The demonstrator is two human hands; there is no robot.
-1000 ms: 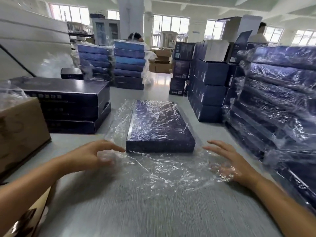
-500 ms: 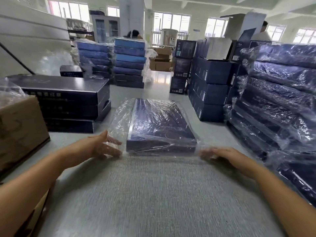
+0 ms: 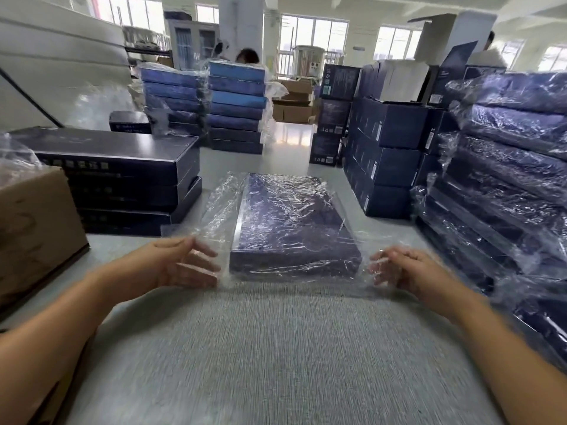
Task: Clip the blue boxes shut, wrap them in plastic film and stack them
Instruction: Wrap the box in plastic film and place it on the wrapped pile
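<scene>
Wrapping step in hand: blue box (image 3: 291,228) lies flat on the desk (image 3: 276,348), centre, plastic film (image 3: 221,207) draped over its top and near end, loose flaps out at both sides. Left hand (image 3: 181,265): fingers nearly straight, tips touching the left flap; right hand (image 3: 405,268): fingers curled into the right flap, apparently gripping it. Next move, by judgement: draw both flaps tight under the box, then carry it to the wrapped stack (image 3: 506,185) at right.
</scene>
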